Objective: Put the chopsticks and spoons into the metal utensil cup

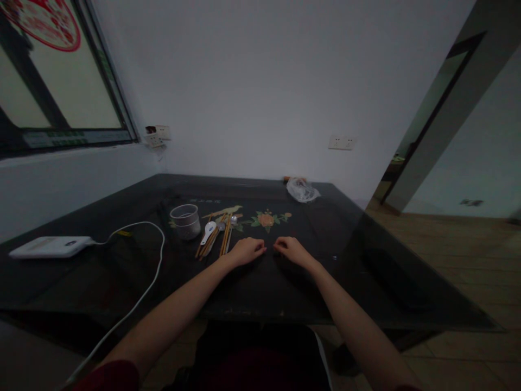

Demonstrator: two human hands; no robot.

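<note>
Brown wooden chopsticks lie on the glossy black table, long axis near-to-far, far ends leaning right. White short-handled spoon overlaps them, bowl pointing away. Grey cylindrical cup just left. Chopsticks thin, straight, loosely bunched. Left hand nearest, right hand apart; both curled into loose fists.

Two loosely curled hands, left and right, rest on the dark table, apart, with chopsticks and spoons beside the left.
</note>
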